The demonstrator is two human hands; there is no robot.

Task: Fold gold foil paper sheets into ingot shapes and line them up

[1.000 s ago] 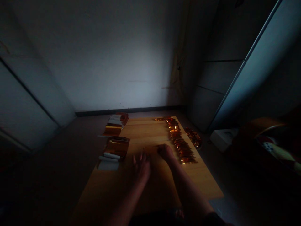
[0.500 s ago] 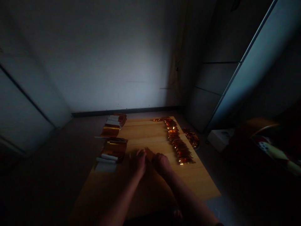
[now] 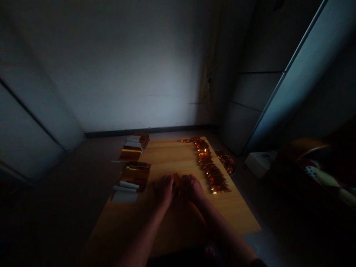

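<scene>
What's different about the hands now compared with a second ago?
The left hand, its fingers spread earlier, has moved slightly forward and closed on an orange piece. The right hand has drawn a little closer to it, also gripping the piece. The shiny folded row and the sheet stacks stayed put on the table.

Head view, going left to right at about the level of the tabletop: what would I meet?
Near stack of copper-coloured foil sheets → left hand → right hand → row of folded shiny foil pieces → shiny foil heap beyond the table edge → white box.
</scene>
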